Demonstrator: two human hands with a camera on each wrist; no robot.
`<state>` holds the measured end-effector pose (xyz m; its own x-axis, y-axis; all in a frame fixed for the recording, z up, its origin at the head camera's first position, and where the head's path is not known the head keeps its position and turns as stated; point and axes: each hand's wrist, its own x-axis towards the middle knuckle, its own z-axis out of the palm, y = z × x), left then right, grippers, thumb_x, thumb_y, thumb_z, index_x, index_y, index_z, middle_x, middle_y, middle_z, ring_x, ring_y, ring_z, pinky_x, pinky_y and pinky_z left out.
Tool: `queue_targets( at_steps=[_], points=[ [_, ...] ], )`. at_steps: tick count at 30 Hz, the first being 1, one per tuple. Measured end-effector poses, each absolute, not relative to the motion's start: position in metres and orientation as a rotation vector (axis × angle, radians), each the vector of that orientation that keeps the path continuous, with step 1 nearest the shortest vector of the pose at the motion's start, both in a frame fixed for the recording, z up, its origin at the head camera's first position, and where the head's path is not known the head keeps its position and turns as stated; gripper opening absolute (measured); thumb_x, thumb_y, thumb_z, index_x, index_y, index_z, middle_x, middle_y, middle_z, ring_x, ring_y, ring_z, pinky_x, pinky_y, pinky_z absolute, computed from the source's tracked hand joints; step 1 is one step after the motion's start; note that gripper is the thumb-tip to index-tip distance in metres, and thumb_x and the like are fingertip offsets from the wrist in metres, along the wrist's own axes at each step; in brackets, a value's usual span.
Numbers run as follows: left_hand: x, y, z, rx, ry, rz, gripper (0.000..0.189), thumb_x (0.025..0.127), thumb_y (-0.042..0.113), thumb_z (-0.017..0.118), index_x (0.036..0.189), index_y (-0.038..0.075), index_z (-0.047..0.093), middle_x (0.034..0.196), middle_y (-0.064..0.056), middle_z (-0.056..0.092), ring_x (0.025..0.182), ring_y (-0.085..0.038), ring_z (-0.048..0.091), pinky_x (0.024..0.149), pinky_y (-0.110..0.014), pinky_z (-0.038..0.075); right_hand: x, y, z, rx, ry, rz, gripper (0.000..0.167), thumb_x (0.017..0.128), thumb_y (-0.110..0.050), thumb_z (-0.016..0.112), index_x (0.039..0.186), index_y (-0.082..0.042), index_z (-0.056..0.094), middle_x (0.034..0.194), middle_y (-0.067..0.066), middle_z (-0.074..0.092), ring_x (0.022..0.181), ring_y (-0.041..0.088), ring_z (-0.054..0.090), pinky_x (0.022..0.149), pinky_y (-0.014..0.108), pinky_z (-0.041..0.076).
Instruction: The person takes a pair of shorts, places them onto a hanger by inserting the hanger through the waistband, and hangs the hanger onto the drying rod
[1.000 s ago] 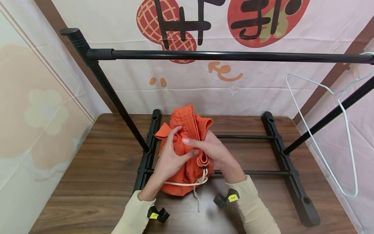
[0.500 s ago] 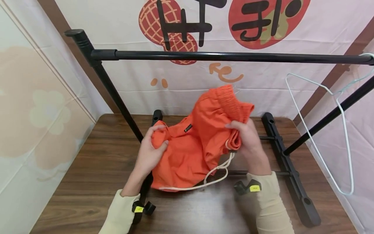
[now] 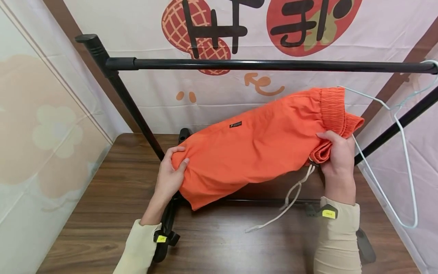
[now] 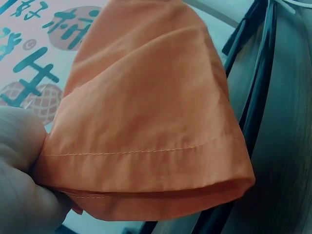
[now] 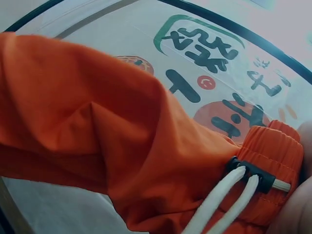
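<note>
A pair of orange drawstring shorts (image 3: 253,140) is stretched sideways between my two hands above the table. My left hand (image 3: 170,171) pinches the hem end, thumb in front; the left wrist view shows the stitched leg hem (image 4: 146,170) with that hand at its left corner. At the other end my right hand (image 3: 338,156) grips the gathered elastic waistband (image 3: 332,106). A white drawstring (image 3: 291,196) dangles below the waistband. In the right wrist view its cord passes through a black cord lock (image 5: 251,174). A small black label (image 3: 235,124) shows on the fabric.
A black garment rack stands on the wooden table (image 3: 102,198), its top bar (image 3: 239,64) running behind the shorts. A pale wire hanger (image 3: 407,152) hangs at the bar's right end, partly behind the waistband. A printed cloth (image 3: 143,91) covers the back.
The bunched shorts have been pulled out lengthwise. My right hand has moved right and up with the waistband, while my left hand has moved left with the hem. The drawstring now hangs free.
</note>
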<state>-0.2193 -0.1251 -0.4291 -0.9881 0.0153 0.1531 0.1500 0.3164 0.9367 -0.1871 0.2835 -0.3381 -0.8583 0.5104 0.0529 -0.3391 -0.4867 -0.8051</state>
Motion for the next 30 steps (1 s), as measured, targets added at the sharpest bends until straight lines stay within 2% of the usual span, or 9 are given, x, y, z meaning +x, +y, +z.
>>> queue_targets(
  at_steps=[4,7,11,14,16,20,24,30],
  points=[
    [-0.223,-0.120,-0.427,-0.144,-2.457,-1.764,0.036,0.106,0.013,0.062,0.140,0.010,0.052,0.154,-0.011,0.052,0.135,-0.029,0.056,0.114,-0.048,0.044,-0.186,0.282,-0.334,-0.259,-1.195,2.303,0.045,0.084,0.015,0.071,0.122,-0.006,0.060,0.118,0.007,0.064,0.105,0.018,0.062,0.079,0.025,0.060],
    [-0.227,-0.116,-0.427,-0.128,-2.449,-1.751,0.036,0.105,0.012,0.063,0.139,0.009,0.053,0.148,-0.012,0.056,0.136,-0.027,0.054,0.116,-0.046,0.042,-0.184,0.278,-0.331,-0.219,-1.211,2.300,0.046,0.084,0.016,0.071,0.123,-0.006,0.060,0.117,0.007,0.064,0.103,0.018,0.063,0.078,0.025,0.060],
    [-0.233,-0.111,-0.430,-0.075,-2.527,-1.694,0.041,0.105,0.017,0.063,0.145,0.012,0.051,0.140,-0.014,0.061,0.126,-0.028,0.061,0.106,-0.044,0.047,-0.180,0.272,-0.327,-0.127,-1.251,2.296,0.042,0.086,0.017,0.067,0.122,-0.005,0.059,0.115,0.008,0.064,0.099,0.018,0.065,0.077,0.026,0.060],
    [-0.235,-0.108,-0.433,-0.067,-2.650,-1.608,0.048,0.107,0.023,0.060,0.152,0.013,0.046,0.141,-0.017,0.059,0.123,-0.032,0.064,0.100,-0.047,0.052,-0.177,0.264,-0.325,-0.055,-1.325,2.282,0.039,0.089,0.017,0.062,0.121,-0.004,0.059,0.111,0.008,0.065,0.094,0.017,0.067,0.075,0.025,0.060],
    [-0.233,-0.107,-0.434,-0.093,-2.715,-1.557,0.050,0.108,0.023,0.059,0.154,0.012,0.044,0.143,-0.019,0.057,0.126,-0.036,0.063,0.103,-0.051,0.053,-0.176,0.257,-0.325,-0.003,-1.397,2.283,0.039,0.091,0.015,0.061,0.124,-0.004,0.059,0.111,0.007,0.066,0.093,0.017,0.068,0.076,0.025,0.061],
    [-0.228,-0.102,-0.434,-0.158,-2.747,-1.526,0.044,0.108,0.022,0.059,0.149,0.009,0.051,0.147,-0.020,0.054,0.136,-0.039,0.056,0.113,-0.054,0.049,-0.174,0.237,-0.327,0.034,-1.606,2.248,0.038,0.093,0.008,0.066,0.128,-0.005,0.061,0.111,0.005,0.071,0.094,0.014,0.071,0.080,0.025,0.061],
    [-0.220,-0.096,-0.425,-0.261,-2.733,-1.500,0.042,0.108,0.031,0.061,0.145,0.012,0.056,0.147,-0.017,0.052,0.138,-0.039,0.052,0.111,-0.056,0.048,-0.174,0.215,-0.332,0.031,-1.832,2.182,0.039,0.093,0.000,0.072,0.129,-0.009,0.060,0.112,0.001,0.070,0.098,0.013,0.070,0.084,0.024,0.061],
    [-0.210,-0.087,-0.406,-0.404,-2.670,-1.560,0.052,0.103,0.053,0.063,0.144,0.020,0.057,0.149,-0.009,0.049,0.141,-0.036,0.054,0.107,-0.056,0.054,-0.174,0.192,-0.342,0.078,-2.076,2.082,0.042,0.093,-0.006,0.073,0.131,-0.010,0.058,0.112,-0.003,0.068,0.099,0.013,0.069,0.086,0.024,0.060]
  ],
)
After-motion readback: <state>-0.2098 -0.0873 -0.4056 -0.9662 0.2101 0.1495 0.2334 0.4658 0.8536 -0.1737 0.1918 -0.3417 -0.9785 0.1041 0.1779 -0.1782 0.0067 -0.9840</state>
